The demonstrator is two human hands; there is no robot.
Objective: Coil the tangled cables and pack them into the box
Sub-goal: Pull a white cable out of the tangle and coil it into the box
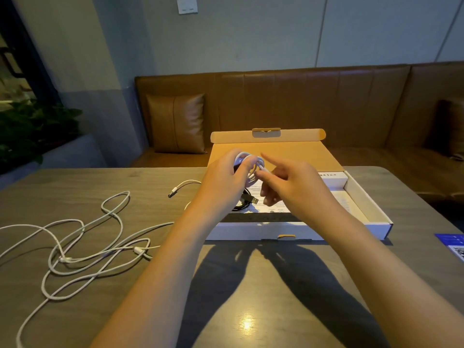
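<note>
A white coil of cable is gripped in the curled left hand above the open box, in which a black cable is laid, while the right hand is held against the coil, its grip indiscernible, and tangled white cables are spread on the table.

Probably café: leather banquette, table.

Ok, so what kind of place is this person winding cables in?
Probably a cafe or restaurant booth: a long brown leather bench with a matching cushion runs behind the wooden table, and a blue card with what looks like a QR code lies at the table's edge.
</note>
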